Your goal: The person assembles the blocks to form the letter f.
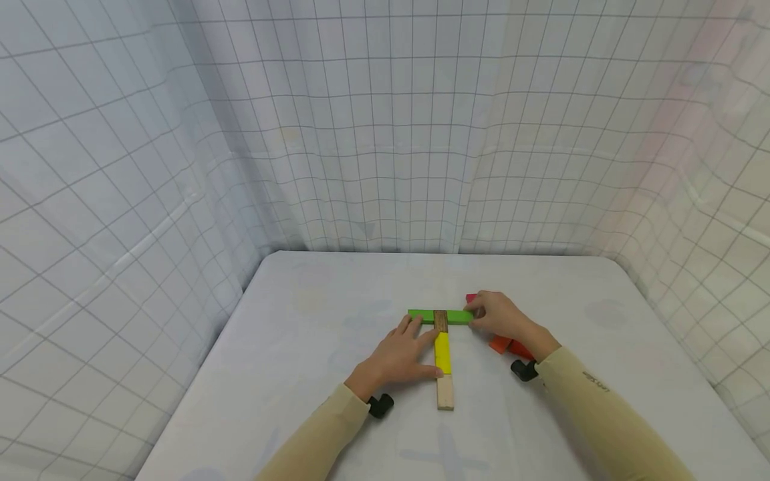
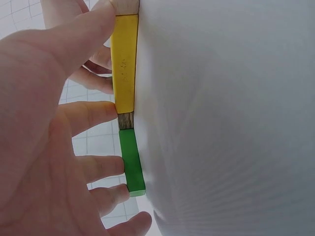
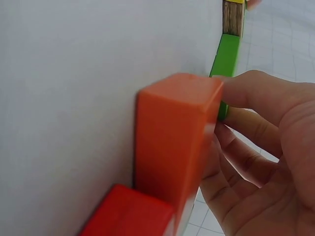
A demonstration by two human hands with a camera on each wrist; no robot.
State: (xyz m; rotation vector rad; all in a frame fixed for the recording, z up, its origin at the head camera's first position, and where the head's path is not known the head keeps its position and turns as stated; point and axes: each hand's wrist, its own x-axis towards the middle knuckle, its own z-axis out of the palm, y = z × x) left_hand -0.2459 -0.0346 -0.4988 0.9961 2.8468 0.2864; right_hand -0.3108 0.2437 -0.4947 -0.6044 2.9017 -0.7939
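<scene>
Flat wooden blocks form a T on the table: a yellow block (image 1: 442, 353), a pale wood block (image 1: 445, 393) below it, a dark brown block (image 1: 441, 321) above, and a green block on each side of the brown one. My left hand (image 1: 402, 354) is spread beside the T. Its thumb reaches the seam between yellow and pale wood, and its fingertips touch the brown block and the left green block (image 2: 130, 160). My right hand (image 1: 502, 315) pinches the outer end of the right green block (image 1: 458, 317) between thumb and fingers, partly covering it.
An orange block (image 3: 170, 137) and a red block (image 3: 129, 214) lie close under my right wrist. Another red piece (image 1: 472, 298) shows behind the right hand, mostly hidden. White gridded curtains (image 1: 385, 133) enclose the white table (image 1: 337, 280) at the back and sides.
</scene>
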